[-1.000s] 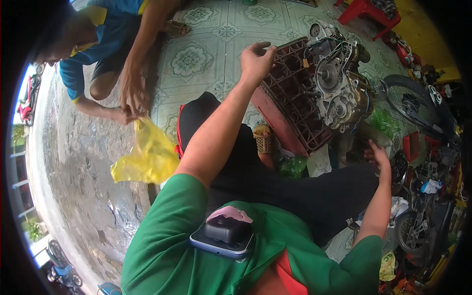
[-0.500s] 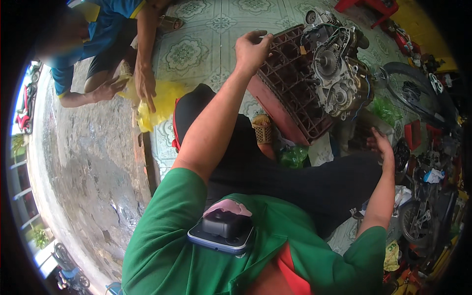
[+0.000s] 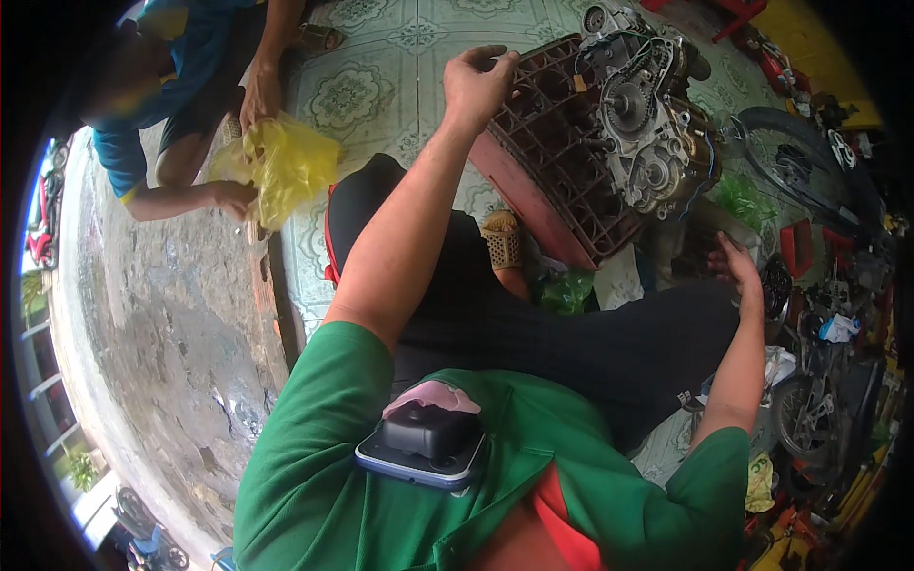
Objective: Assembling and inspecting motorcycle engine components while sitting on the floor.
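Note:
My left hand (image 3: 479, 88) hovers by the upper left corner of a red plastic crate (image 3: 533, 205); whether it touches the crate I cannot tell. Its fingers are loosely bent, with a gap at the thumb and nothing visible in them. On the crate's grimy lattice top rests a motorcycle engine (image 3: 643, 119), its chain and round gear parts exposed. My right hand (image 3: 738, 266) is beside my knee, below the engine, fingers apart and holding nothing. A dark, boxy object (image 3: 693, 249) lies near it, partly hidden.
At the left, another person (image 3: 157, 157) handles a yellow plastic bag (image 3: 290, 167). Green bags (image 3: 568, 290) lie by my foot. A tyre (image 3: 800, 128), a small red bin (image 3: 796, 249) and motorcycle parts crowd the right. A step edge (image 3: 271, 295) borders the tiled floor (image 3: 357, 90).
The other person's hands have shifted, and the yellow bag is lifted and spread more. My hands keep nearly the same pose; the whole view has shifted slightly.

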`<control>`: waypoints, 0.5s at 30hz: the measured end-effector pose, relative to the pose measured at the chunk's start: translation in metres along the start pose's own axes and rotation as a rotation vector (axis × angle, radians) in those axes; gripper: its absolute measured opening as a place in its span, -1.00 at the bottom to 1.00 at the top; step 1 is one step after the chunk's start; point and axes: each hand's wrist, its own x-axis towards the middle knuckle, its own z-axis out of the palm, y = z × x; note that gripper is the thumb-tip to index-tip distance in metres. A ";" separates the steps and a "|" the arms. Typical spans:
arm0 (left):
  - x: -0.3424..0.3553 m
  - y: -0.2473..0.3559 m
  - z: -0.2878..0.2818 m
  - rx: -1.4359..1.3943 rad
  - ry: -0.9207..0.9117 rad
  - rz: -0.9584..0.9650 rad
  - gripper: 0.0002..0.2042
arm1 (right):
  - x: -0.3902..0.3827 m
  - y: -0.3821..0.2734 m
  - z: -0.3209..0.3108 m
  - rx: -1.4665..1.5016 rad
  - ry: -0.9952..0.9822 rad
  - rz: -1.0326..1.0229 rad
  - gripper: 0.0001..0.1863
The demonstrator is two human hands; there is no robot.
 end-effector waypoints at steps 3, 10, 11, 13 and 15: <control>0.004 -0.004 -0.002 -0.010 -0.007 -0.009 -0.59 | 0.005 0.002 0.000 0.011 -0.016 -0.003 -0.24; 0.002 -0.003 0.000 0.027 -0.010 -0.011 -0.60 | 0.007 0.004 -0.003 0.008 -0.016 0.006 -0.22; 0.004 -0.005 -0.001 0.021 -0.007 -0.002 -0.61 | 0.005 0.001 -0.002 0.007 -0.017 0.003 -0.21; 0.006 -0.007 -0.003 0.014 -0.006 0.006 -0.61 | 0.003 -0.001 0.001 0.007 -0.017 0.002 -0.20; 0.006 -0.008 -0.002 0.015 -0.012 -0.008 -0.61 | 0.002 0.000 0.000 0.004 -0.019 0.001 -0.18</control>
